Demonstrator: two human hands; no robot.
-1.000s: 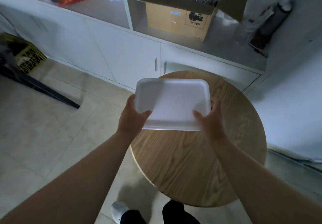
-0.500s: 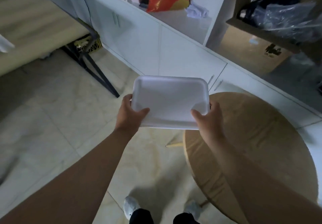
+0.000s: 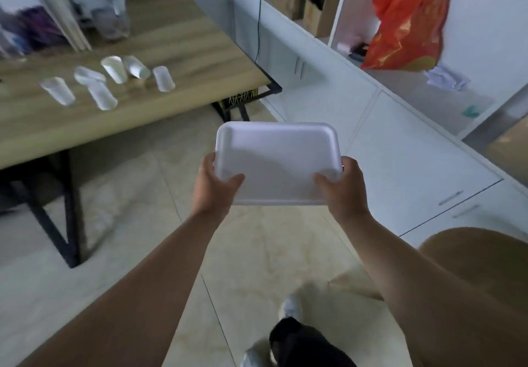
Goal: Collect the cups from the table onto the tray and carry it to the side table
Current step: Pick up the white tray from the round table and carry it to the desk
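Note:
I hold a white rectangular tray [image 3: 274, 149] level in front of me, above the tiled floor, with nothing on it. My left hand [image 3: 213, 188] grips its near left corner and my right hand [image 3: 344, 188] grips its near right corner, thumbs on top. Several white cups [image 3: 113, 79] stand blurred on a long wooden table [image 3: 177, 63] at the upper left, well beyond the tray.
The round wooden side table [image 3: 485, 252] shows at the lower right edge. White cabinets [image 3: 400, 143] with open shelves, cardboard boxes and a red bag [image 3: 405, 20] line the right. Black table legs [image 3: 65, 223] stand at the left. Bags and clutter sit at the table's far end.
The view has swung left from the round table toward the long table. The tray, still in both hands, has left the round table and now hangs over the floor.

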